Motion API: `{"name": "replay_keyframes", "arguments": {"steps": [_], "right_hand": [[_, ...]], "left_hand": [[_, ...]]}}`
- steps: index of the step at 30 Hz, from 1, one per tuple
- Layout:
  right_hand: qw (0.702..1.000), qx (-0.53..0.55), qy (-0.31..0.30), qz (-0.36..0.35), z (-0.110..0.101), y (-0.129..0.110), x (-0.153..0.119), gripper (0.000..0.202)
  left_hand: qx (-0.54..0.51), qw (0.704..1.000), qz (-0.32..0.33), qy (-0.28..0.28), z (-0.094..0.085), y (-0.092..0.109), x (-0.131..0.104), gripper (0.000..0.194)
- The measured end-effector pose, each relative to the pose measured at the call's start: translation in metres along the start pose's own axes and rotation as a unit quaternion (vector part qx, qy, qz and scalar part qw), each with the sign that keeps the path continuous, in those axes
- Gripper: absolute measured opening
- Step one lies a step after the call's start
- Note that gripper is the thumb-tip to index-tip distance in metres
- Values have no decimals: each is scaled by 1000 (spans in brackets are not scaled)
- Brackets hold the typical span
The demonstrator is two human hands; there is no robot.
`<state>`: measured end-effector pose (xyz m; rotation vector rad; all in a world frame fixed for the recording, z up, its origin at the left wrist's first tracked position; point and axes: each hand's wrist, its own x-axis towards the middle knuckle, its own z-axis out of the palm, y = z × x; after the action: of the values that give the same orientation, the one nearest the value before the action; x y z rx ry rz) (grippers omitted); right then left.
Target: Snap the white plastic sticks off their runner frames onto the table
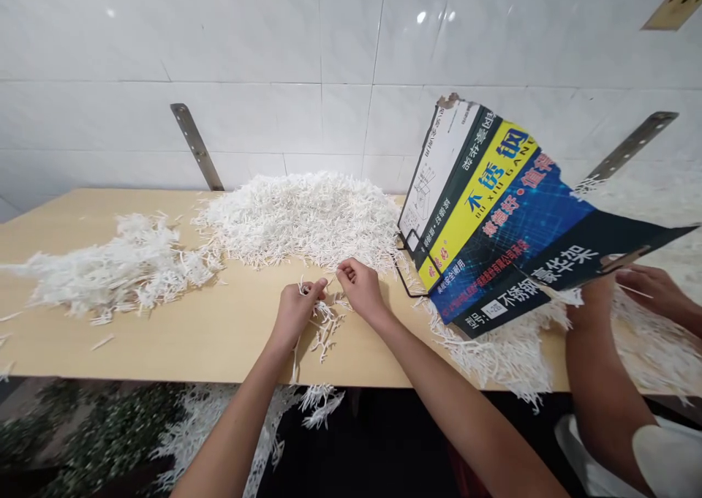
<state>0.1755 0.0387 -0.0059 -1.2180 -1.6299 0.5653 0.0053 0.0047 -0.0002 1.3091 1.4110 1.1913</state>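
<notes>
- our left hand (pixel 299 308) is closed, thumb against the curled index finger, gripping a small bunch of white strands (pixel 325 330); the bunch hangs below the thumb, just over the table (pixel 180 344).
- our right hand (pixel 359 287) is just beside it, fingertips pinched together; we can't tell if a strand sits between them.
- we have the large white pile (pixel 312 216) right behind both hands, near the wall (pixel 246 44).
- to the left we see a smaller, flatter heap (pixel 121 264), plus a few loose pieces near the front edge.
- to the right we have an opened cardboard sheet (pixel 482 220), printed yellow, blue and black, tilted upright like a divider; a black wire stand (pixel 406 286) is at its lower left corner.
- more white strands (pixel 493 355) lie under and in front of the cardboard, some over the table edge.
- beyond it we see a co-worker's hand (pixel 655 289) among strands; its grip we can't make out.
- below the table edge we see a white mass (pixel 208 417) beside our left forearm, and speckled green stuff (pixel 118 439) at lower left, too blurred to name.
- two metal brackets (pixel 197 147) lean along the wall, one left, one right.
</notes>
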Motion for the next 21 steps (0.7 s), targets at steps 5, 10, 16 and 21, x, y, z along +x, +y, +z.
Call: {"name": "replay_keyframes", "arguments": {"steps": [5, 10, 16, 21], "right_hand": [[957, -259, 106, -74, 1, -12, -12, 13], [917, -283, 168, -223, 2, -19, -17, 9], [936, -130, 104, -310, 1, -31, -23, 8], [953, 139, -230, -140, -8, -53, -30, 3]], "left_hand": [[-20, 1000, 10, -14, 0, 0, -3, 53], [-110, 993, -4, -40, -2, 2, -3, 27], [-211, 976, -6, -50, -4, 1, -3, 32], [-210, 977, -5, -25, -1, 5, -3, 31]]}}
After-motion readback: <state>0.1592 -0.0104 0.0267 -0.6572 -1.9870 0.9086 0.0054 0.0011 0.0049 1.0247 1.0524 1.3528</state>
